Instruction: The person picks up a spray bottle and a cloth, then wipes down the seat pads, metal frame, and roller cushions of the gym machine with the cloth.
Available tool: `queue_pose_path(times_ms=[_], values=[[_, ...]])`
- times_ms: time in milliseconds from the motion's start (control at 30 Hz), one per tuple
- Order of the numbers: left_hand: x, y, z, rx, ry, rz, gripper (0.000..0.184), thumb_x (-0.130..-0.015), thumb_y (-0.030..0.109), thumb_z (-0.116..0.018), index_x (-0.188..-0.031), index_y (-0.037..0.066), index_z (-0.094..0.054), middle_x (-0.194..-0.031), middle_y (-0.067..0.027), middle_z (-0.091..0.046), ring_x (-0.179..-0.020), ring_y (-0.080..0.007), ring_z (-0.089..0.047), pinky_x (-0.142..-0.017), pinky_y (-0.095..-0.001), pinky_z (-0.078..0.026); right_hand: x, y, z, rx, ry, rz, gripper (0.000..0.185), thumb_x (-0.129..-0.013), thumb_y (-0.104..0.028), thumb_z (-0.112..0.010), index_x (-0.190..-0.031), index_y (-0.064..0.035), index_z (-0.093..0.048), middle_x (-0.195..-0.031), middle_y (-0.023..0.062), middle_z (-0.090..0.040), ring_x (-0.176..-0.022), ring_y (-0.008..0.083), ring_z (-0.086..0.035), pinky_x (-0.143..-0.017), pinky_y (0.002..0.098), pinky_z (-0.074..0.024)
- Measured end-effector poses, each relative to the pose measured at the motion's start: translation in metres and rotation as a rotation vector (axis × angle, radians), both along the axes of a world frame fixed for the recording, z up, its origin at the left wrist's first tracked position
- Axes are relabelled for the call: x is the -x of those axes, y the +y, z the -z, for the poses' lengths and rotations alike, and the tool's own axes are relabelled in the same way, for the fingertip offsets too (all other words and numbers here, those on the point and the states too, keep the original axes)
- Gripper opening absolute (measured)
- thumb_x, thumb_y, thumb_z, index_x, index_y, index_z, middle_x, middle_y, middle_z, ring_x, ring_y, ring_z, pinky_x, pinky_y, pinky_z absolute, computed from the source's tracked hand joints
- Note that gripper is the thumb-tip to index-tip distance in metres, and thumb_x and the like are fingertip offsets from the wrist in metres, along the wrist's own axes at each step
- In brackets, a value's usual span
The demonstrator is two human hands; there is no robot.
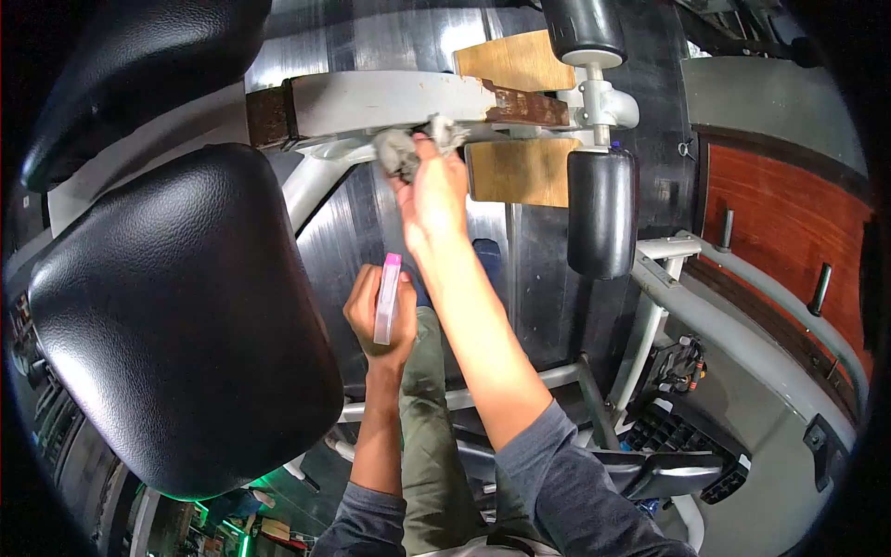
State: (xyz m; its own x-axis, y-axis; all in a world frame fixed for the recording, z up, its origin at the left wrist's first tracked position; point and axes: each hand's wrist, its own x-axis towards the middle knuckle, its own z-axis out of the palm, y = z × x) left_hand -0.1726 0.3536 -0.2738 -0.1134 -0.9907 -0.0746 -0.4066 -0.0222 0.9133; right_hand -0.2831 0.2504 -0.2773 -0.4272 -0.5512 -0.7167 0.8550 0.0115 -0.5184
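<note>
My right hand (434, 190) is closed round a crumpled grey rag (399, 153), which bunches out on both sides of the fingers. It presses the rag to the lower side of a white metal beam (390, 100) with rusty, peeling paint at its right end. My left hand (379, 311), lower and nearer to me, is wrapped round what looks like a spray bottle (388, 302), seen from above as a narrow translucent head with a pink tip. The bottle's body is hidden below the fist.
A large black padded seat (186, 325) fills the left side. Right of the beam are wooden plates (522, 172) and black foam rollers (601, 213). A white tubular frame (733, 334) and a red-brown panel (780, 209) stand at the right. A black tray (687, 446) lies low right.
</note>
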Motion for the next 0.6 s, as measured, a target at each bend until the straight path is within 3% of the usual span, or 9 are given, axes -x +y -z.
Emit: queue_pose_path(times_ms=[33,100,233,300,333,400,533,567,600], values=[[0.002,0.001,-0.001,0.011,0.016,-0.033,0.015,-0.08,0.0,-0.061,-0.071,-0.003,-0.05,-0.065,-0.0127,-0.045,-0.053,-0.0243,-0.045,-0.052,-0.0325,-0.037,-0.004,-0.001,-0.012,-0.006,-0.029,-0.033,0.02,-0.094,-0.005,-0.047,-0.113,0.0017,-0.049,-0.107,0.0144,-0.059,-0.089,0.0263,-0.064,-0.081,0.044,-0.0565],[0.001,0.004,0.001,0.004,-0.064,-0.009,0.015,-0.08,0.002,-0.062,-0.072,-0.002,-0.05,-0.065,-0.0122,-0.046,-0.054,-0.0242,-0.046,-0.053,-0.0327,-0.038,0.003,-0.002,-0.013,-0.002,-0.055,-0.059,0.019,-0.095,-0.006,-0.046,-0.111,0.0038,-0.048,-0.11,0.0178,-0.058,-0.092,0.03,-0.064,-0.083,0.0479,-0.0563],[0.004,0.005,0.002,-0.171,-0.02,-0.063,0.016,-0.081,0.005,-0.062,-0.072,-0.002,-0.05,-0.065,-0.0114,-0.047,-0.054,-0.0239,-0.047,-0.053,-0.0335,-0.038,0.045,0.002,0.006,0.046,-0.172,0.057,0.017,-0.095,-0.008,-0.047,-0.107,0.0037,-0.053,-0.097,0.0159,-0.063,-0.082,0.0284,-0.067,-0.073,0.0445,-0.0582],[0.005,0.001,0.0,-0.068,-0.098,0.047,0.022,-0.09,0.014,-0.06,-0.074,0.0,-0.053,-0.063,-0.0022,-0.047,-0.046,-0.0086,-0.049,-0.043,-0.0257,-0.04,0.062,0.008,0.014,-0.02,-0.112,0.057,0.016,-0.095,-0.01,-0.049,-0.105,0.0012,-0.054,-0.093,0.0142,-0.064,-0.078,0.0266,-0.068,-0.071,0.0432,-0.0578],[0.008,0.0,-0.002,-0.068,-0.097,0.046,0.022,-0.09,0.014,-0.06,-0.074,0.0,-0.053,-0.063,-0.0022,-0.047,-0.046,-0.0086,-0.049,-0.043,-0.0257,-0.04,0.069,0.008,0.017,-0.028,-0.102,0.087,0.015,-0.094,-0.011,-0.05,-0.104,-0.0004,-0.055,-0.091,0.0128,-0.066,-0.075,0.0255,-0.068,-0.069,0.0424,-0.0568],[0.016,-0.003,-0.009,-0.194,-0.003,-0.058,0.018,-0.081,0.006,-0.063,-0.071,-0.002,-0.05,-0.066,-0.012,-0.047,-0.054,-0.0248,-0.047,-0.053,-0.034,-0.037,0.076,0.007,0.023,-0.076,-0.053,0.081,0.014,-0.095,-0.011,-0.049,-0.105,-0.0038,-0.055,-0.089,0.0104,-0.066,-0.073,0.023,-0.067,-0.065,0.0414,-0.0541],[0.019,-0.004,-0.019,-0.203,0.022,-0.068,0.02,-0.082,0.007,-0.063,-0.071,-0.002,-0.048,-0.066,-0.0125,-0.046,-0.054,-0.0256,-0.047,-0.053,-0.0348,-0.037,0.043,-0.004,0.024,-0.163,0.102,0.005,0.018,-0.094,-0.015,-0.05,-0.112,-0.011,-0.052,-0.096,0.0033,-0.062,-0.078,0.0138,-0.06,-0.069,0.0351,-0.0481],[0.018,-0.001,-0.017,-0.214,0.008,-0.077,0.02,-0.082,0.007,-0.062,-0.071,-0.002,-0.048,-0.066,-0.0127,-0.046,-0.054,-0.0259,-0.047,-0.053,-0.0352,-0.037,0.033,-0.01,0.017,-0.169,0.075,0.063,0.015,-0.093,-0.006,-0.048,-0.104,-0.0019,-0.057,-0.094,0.0088,-0.064,-0.081,0.0209,-0.063,-0.079,0.0417,-0.0523],[0.017,0.003,-0.017,-0.227,-0.008,-0.085,0.021,-0.083,0.008,-0.062,-0.071,-0.002,-0.047,-0.066,-0.0129,-0.046,-0.055,-0.0262,-0.047,-0.053,-0.0355,-0.037,0.025,-0.011,0.014,-0.15,0.065,0.072,0.015,-0.093,-0.006,-0.047,-0.105,-0.0016,-0.056,-0.095,0.009,-0.063,-0.081,0.0213,-0.063,-0.08,0.0426,-0.0518]])
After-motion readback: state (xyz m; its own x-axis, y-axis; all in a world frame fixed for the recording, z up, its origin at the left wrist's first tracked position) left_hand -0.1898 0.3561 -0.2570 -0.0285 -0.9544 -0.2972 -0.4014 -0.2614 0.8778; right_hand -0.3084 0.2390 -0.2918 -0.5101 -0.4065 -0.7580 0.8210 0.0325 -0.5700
